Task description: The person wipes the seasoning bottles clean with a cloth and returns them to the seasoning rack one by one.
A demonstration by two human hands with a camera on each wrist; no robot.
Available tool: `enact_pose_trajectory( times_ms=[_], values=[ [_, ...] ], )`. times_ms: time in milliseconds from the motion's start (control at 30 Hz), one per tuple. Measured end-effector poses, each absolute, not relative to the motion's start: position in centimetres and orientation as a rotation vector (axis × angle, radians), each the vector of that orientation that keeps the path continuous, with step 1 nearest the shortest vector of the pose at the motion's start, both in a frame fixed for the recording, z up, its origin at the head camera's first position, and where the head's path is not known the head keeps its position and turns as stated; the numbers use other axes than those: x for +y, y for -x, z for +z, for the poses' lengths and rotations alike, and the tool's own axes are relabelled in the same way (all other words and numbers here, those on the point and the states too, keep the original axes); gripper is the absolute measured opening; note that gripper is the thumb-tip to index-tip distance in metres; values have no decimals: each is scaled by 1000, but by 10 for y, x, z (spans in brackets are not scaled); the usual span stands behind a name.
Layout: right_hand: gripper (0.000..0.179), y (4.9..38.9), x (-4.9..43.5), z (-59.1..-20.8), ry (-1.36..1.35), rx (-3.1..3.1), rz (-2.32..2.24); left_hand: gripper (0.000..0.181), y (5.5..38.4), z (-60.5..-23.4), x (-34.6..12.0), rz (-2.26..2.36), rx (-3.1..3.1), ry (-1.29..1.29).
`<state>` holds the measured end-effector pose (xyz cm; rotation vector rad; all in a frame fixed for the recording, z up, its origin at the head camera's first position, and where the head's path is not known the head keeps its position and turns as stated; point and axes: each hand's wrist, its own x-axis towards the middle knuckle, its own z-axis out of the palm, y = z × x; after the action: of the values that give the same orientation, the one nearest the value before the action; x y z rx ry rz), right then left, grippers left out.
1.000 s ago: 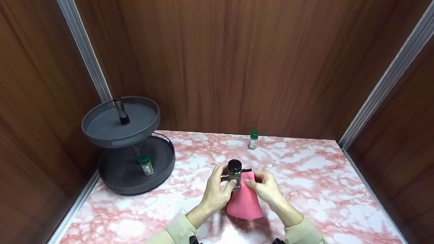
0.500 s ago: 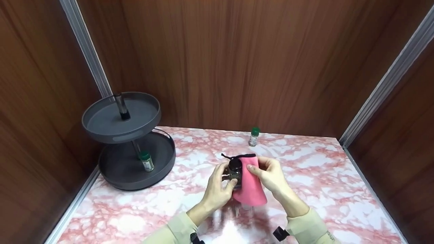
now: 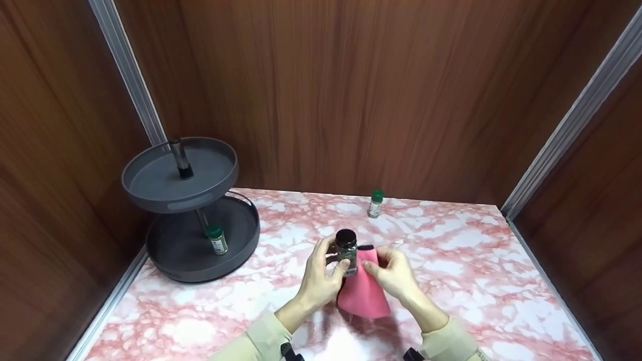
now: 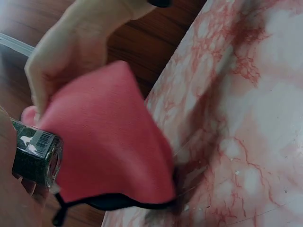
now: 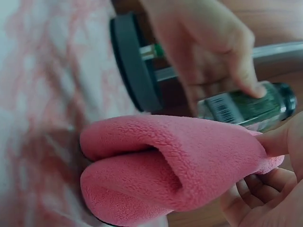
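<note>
Jars [image 3: 347,250] number three: the left hand [image 3: 320,278] grips one, the right hand [image 3: 397,276] pinches one pink cloth [image 3: 363,297].

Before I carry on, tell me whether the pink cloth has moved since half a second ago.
Yes: in the head view, the pink cloth has shifted down the picture, farther from the standing rear jar.

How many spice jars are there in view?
3: a black-capped jar in the left hand, a green-capped jar in the lower gray tray, and another green-capped jar near the back of the marbled tabletop. Others may be hidden.
</note>
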<state>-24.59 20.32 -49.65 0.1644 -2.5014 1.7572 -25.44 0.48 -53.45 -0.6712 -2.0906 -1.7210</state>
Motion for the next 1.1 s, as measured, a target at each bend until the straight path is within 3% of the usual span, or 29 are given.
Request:
enact_pose_trajectory(
  times_ms=[233,567,1100],
  values=[
    [18,246,206,-509,-204,-2533,1692,48,256,-534,4,-1732,-2068,669],
    [20,249,212,-499,-74,-2476,1786,56,256,-544,-1,-1739,-2112,641],
    [15,252,223,-487,21,-2443,1786,52,261,-570,-18,-1619,-2200,538]
  ],
)
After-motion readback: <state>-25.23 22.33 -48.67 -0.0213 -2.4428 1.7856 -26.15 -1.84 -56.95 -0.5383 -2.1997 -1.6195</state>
